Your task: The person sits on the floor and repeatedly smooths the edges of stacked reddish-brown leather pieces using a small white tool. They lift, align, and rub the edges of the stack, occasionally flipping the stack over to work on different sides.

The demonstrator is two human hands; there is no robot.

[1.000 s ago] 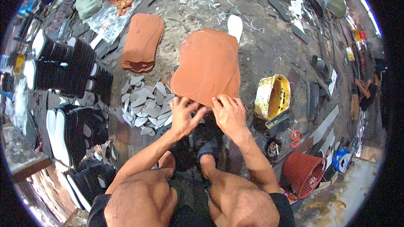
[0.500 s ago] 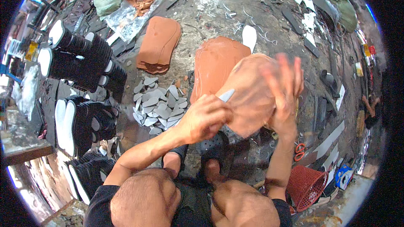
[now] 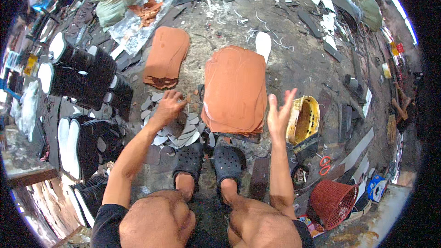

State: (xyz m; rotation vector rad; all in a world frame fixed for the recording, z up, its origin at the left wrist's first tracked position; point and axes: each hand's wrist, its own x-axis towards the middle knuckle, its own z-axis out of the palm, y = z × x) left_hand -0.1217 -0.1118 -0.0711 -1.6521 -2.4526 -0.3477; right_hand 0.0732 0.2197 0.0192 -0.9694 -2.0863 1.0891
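Observation:
My left hand hovers over a heap of small grey, tongue-shaped flat pieces on the floor. Its fingers are curled, and whatever they may hold is hidden beneath them. My right hand is open and empty, fingers spread, between a stack of orange-brown flat sheets and a yellow container. The stack lies in front of my feet, its sheets slightly uneven. A second, narrower stack of brown insole-shaped sheets lies beyond the grey heap. One white sole-shaped piece touches the stack's far right corner.
Piles of black-and-white soles stand at the left. A red basket and orange-handled scissors are at the right. Clear plastic with brown scraps lies far left. Black clogs are on my feet.
A brown sheet that was raised in my right hand is now out of both hands; the stack is fully visible. My left hand, which held a pale piece, has moved left over the grey heap.

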